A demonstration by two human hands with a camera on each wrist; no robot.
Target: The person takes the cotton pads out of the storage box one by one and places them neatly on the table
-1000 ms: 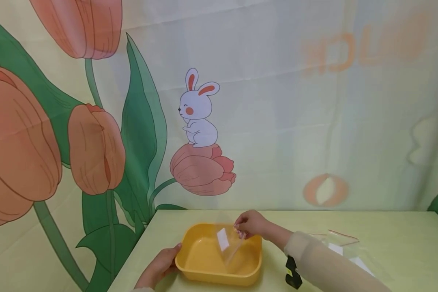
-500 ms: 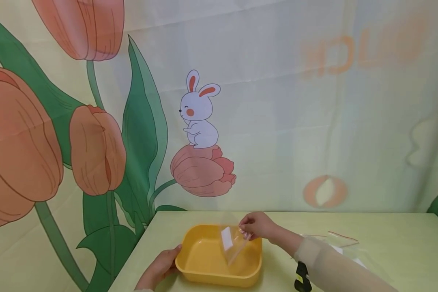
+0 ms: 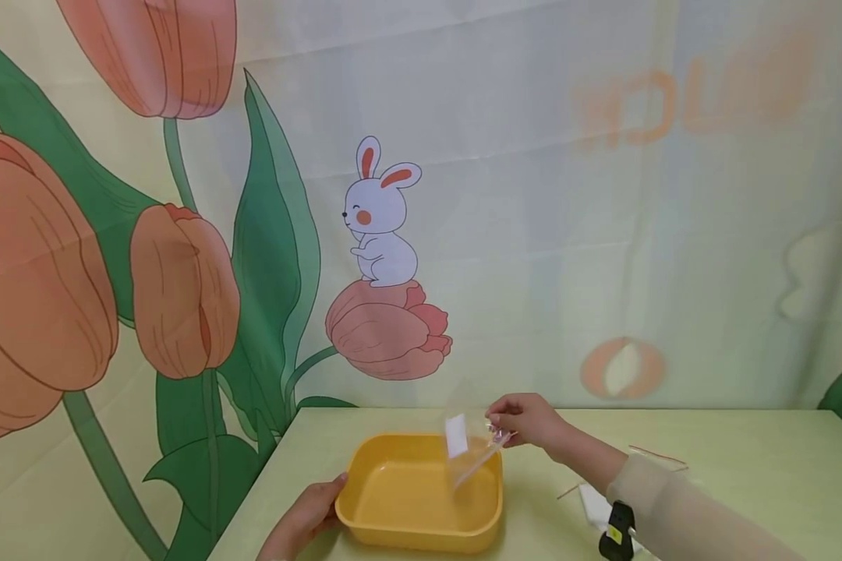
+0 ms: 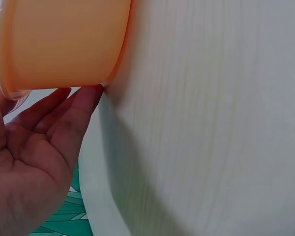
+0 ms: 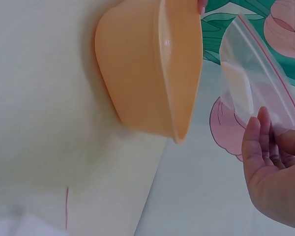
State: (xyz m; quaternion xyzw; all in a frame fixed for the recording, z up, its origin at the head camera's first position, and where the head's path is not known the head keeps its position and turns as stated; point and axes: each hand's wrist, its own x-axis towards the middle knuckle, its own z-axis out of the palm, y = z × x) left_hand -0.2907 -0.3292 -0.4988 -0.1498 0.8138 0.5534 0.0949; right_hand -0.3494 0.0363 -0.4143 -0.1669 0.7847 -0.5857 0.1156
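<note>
A yellow plastic basin (image 3: 414, 538) with rounded corners stands on the table, its visible inside bare. My left hand (image 3: 307, 510) holds its left end; the left wrist view has the fingers (image 4: 83, 105) against the outer wall and the thumb up at the rim. My right hand (image 3: 529, 421) pinches a clear zip-lock bag (image 3: 466, 460) over the basin's right end. This bag carries a white rectangle (image 5: 238, 88) and a red seal line, and hangs tilted. Something small and shiny shows at the right fingertips in the head view.
More clear bags with red seal lines (image 3: 659, 458) and a white patch (image 3: 592, 505) lie on the table at the right, partly hidden by my right sleeve (image 3: 681, 499). A black wrist device (image 3: 617, 531) sits by that sleeve. Behind the table hangs a printed cloth (image 3: 519, 234).
My right hand has moved to the right and slightly up with the zip-lock bag, from over the basin's middle to its right end. The left hand and basin stay put.
</note>
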